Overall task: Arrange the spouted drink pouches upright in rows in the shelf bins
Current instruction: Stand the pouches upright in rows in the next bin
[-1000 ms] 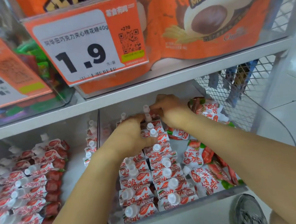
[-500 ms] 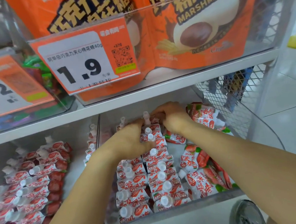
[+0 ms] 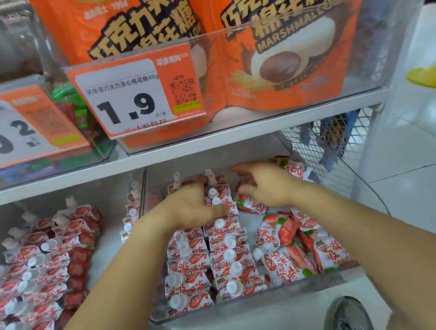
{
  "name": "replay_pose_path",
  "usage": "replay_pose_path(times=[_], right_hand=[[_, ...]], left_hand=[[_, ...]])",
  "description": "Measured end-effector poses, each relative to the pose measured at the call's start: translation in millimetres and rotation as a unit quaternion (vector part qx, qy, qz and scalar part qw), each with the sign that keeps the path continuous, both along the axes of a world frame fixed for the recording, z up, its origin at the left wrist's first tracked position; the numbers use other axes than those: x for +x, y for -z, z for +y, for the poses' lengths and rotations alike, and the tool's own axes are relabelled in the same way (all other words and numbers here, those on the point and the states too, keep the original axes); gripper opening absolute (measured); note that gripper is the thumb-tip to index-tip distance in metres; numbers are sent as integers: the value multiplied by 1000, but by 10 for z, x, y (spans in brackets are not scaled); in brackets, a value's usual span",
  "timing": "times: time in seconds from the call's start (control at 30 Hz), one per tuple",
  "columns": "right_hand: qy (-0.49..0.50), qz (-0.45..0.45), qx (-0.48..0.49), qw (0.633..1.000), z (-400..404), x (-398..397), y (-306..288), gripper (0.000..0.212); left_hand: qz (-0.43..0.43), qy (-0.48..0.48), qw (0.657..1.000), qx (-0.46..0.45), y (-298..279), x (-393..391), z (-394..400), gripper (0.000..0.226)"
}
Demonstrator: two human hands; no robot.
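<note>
Red-and-white spouted drink pouches stand upright in two rows inside a clear shelf bin. My left hand rests on the back of the left row, fingers reaching toward the rear pouches and thumb against the right row. My right hand hovers over the back right of the bin with loosely spread fingers, just above a lying pouch. It holds nothing. Loose pouches lie jumbled flat in the bin's right part.
A second bin on the left holds rows of similar pouches. Above, a shelf edge carries orange marshmallow bags and a 1.9 price tag. A wire mesh panel closes the right side. My shoe is below.
My right hand has lifted off the rear pouches and opened, moving slightly right. My left hand stays on the left row. The camera view tilted upward.
</note>
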State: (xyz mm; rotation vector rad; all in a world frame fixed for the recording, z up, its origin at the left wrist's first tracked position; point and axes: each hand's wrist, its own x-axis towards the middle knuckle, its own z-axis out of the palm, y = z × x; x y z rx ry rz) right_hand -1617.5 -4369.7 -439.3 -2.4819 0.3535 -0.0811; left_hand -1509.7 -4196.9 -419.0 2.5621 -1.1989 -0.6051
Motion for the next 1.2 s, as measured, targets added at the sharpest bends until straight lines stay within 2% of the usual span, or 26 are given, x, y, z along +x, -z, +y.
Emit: replay_pose_path(times=[0.07,0.13,0.17,0.23,0.3,0.37,0.4,0.47,0.53,0.6,0.63,0.7,0.8,0.9,0.97,1.07,1.13,1.2], right_hand=[[24,-36,13,999,-44,-297,-172,31],[21,-59,29,998,-46,-571,-308,22],[-7,-32,12,999,-19,-690,-337,28],[-80,75,-61,992,54,-869,-255,55],[-123,140,-159,969,100,-953,-65,72],[-103,115,-181,971,82,-960,23,56],[-86,97,-166,978,58,-957,24,45],[-61,74,-140,986,16,-974,-4,30],[-45,42,-118,991,-22,-1063,-73,28],[-20,-20,-52,998,-31,-1169,-142,29],[-3,-50,2,999,-18,-1208,-179,28],[13,-53,111,992,7,-1230,-219,32],[-4,12,158,987,-39,-1204,-159,42],[-10,42,100,994,-44,-1152,-185,40],[-46,78,-7,996,23,-1063,-200,48],[-137,221,-166,951,143,-893,-138,72],[-150,283,-189,928,171,-816,-65,82],[-149,297,-175,927,159,-783,-53,81]], left_hand=[[-23,-4,999,-29,-18,-38,15,58],[-89,4,993,-75,-57,-123,8,62],[-123,6,987,-99,-97,-204,-4,68],[-171,22,975,-143,-191,-415,-47,68],[-171,73,965,-185,-279,-655,-112,43],[-134,104,963,-210,-302,-850,-151,17],[-126,109,963,-214,-281,-908,-157,14],[-124,113,964,-206,-210,-941,-124,27],[-120,125,968,-181,-146,-905,-53,53],[-91,117,975,-165,-136,-857,7,65],[-72,106,977,-172,-142,-845,17,62],[-16,78,971,-225,-177,-848,14,45],[34,42,960,-276,-242,-821,84,22],[0,27,959,-283,-279,-775,219,18],[-16,-2,952,-306,-314,-743,291,18],[3,-32,945,-326,-334,-714,343,18],[9,-40,943,-329,-324,-720,371,18],[18,-45,939,-340,-317,-733,399,18]])
